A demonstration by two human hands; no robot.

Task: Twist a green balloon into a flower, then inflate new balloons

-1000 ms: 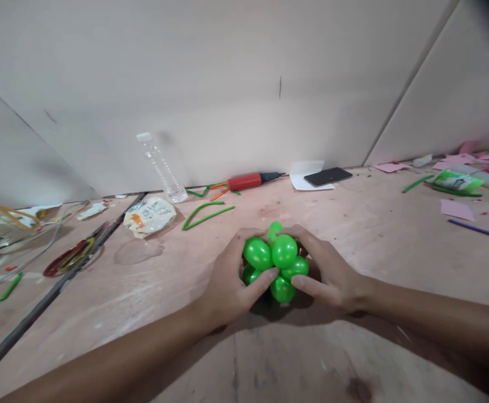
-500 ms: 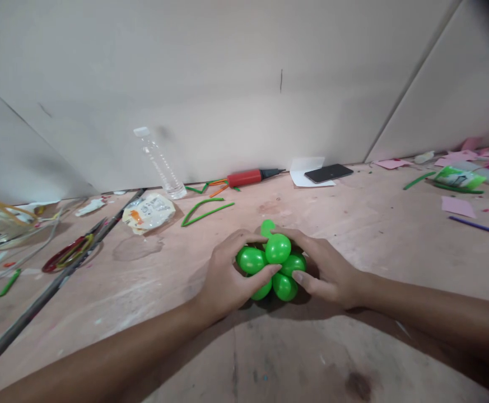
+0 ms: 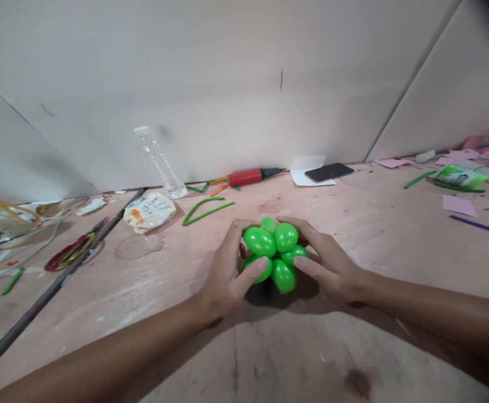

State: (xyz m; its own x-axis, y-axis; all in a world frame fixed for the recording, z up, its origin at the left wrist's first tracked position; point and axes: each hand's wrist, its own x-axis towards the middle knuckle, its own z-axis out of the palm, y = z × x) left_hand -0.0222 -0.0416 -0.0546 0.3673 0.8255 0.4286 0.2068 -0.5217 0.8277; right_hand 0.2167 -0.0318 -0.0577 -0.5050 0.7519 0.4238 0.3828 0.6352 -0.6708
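Note:
Between my two hands is a green twisted balloon, a cluster of several round and oval bubbles like petals around a dark centre. My left hand grips it from the left, thumb on the lower left bubble and fingers curled behind the upper left one. From the right, my right hand holds it with the thumb on the right bubble and the fingers behind the upper right one. A smaller green bubble pokes up at the far side. The balloon's underside and some fingertips are hidden.
Along the wall are a clear bottle, a red balloon pump and a phone on white paper. Uninflated green balloons lie nearer. Scissors sit left, beside a table seam. Pink paper and a purple strip lie right.
The green balloon has turned and tilted in my hands, its bubbles now spread like a flower. My left thumb has shifted from the middle to the lower left bubble.

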